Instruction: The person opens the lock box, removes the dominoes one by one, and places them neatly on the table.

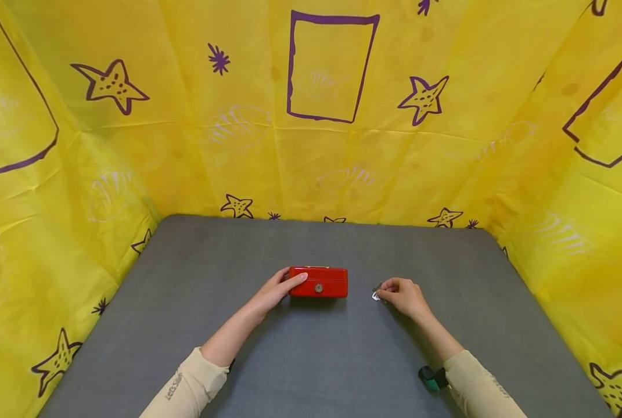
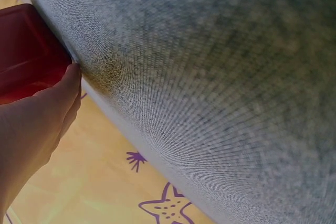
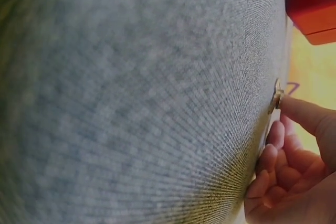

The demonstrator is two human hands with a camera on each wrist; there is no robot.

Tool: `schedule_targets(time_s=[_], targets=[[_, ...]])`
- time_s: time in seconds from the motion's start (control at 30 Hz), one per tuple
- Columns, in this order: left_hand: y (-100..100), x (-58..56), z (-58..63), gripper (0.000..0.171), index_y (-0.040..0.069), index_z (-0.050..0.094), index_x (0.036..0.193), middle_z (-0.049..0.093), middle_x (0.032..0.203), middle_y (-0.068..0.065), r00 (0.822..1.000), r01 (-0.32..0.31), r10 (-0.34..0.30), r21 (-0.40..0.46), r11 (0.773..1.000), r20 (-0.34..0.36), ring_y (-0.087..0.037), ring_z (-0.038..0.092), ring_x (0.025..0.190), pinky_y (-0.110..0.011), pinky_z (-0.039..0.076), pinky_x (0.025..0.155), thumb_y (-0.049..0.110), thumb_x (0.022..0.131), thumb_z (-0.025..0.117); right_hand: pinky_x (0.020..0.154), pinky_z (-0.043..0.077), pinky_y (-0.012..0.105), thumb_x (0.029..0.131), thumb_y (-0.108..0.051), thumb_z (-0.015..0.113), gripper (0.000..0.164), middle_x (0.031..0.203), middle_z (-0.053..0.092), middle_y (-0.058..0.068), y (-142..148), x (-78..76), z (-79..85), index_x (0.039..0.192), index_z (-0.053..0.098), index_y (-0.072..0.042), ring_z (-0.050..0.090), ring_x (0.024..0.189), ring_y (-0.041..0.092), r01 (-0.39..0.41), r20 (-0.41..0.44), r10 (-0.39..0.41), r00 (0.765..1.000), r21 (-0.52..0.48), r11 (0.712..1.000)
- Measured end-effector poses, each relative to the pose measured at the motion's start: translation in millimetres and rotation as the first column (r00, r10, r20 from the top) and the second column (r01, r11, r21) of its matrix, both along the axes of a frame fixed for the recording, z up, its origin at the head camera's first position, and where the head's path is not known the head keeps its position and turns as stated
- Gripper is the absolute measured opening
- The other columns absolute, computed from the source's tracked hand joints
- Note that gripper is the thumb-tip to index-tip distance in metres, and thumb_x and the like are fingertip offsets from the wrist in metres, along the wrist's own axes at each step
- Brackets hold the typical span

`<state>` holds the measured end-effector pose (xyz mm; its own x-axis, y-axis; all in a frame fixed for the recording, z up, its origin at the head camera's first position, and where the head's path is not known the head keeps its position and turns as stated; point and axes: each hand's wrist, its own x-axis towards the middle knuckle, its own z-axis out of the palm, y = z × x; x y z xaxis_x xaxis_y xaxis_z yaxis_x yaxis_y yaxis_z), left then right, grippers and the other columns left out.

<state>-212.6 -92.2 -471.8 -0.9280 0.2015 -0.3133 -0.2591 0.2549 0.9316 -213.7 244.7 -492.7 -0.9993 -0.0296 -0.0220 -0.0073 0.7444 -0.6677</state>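
A small red metal cash box (image 1: 333, 287) with a round lock (image 1: 318, 288) on its front sits on the grey table. My left hand (image 1: 276, 292) grips its left end, thumb across the front and the other fingers behind. In the left wrist view the thumb lies along the red box (image 2: 29, 40). To the right of the box, my right hand (image 1: 406, 296) pinches small shiny metal keys (image 1: 376, 295) close over the table. The right wrist view shows the keys (image 3: 276, 99) at the thumb tip, partly hidden, with the other fingers curled below.
The grey cloth-covered table (image 1: 311, 360) spreads around both hands. Yellow curtains (image 1: 248, 157) with purple starfish drawings enclose its back and sides. A dark and green wrist strap (image 1: 432, 378) hangs by the right sleeve (image 1: 478, 386).
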Motion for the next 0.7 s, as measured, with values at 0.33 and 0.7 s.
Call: schedule_targets(time_s=[0.33,0.7], targets=[[-0.3,0.9,0.1,0.081,0.003,0.034,0.148,0.045,0.142,-0.018,1.0,0.003,-0.003,0.011,1.0,-0.002,-0.035,0.04,0.128,-0.058,0.034,0.105,0.05,0.089,0.063,0.064,0.044,0.029,0.084,-0.023,0.077,0.016,0.077,0.066,-0.003,0.5,2.1,-0.4,0.086,0.07,-0.009,0.056,0.069,0.012,-0.009,-0.015,0.009,1.0,-0.001,1.0],[-0.1,1.0,0.5,0.082,0.003,0.033,0.149,0.045,0.143,-0.018,1.0,-0.001,0.001,0.001,1.0,0.001,-0.036,0.039,0.129,-0.058,0.034,0.105,0.051,0.088,0.063,0.065,0.046,0.03,0.086,-0.026,0.076,0.017,0.082,0.07,-0.001,-4.0,3.9,4.9,0.088,0.07,-0.01,0.059,0.071,0.012,0.004,-0.028,-0.005,1.0,-0.028,1.0]])
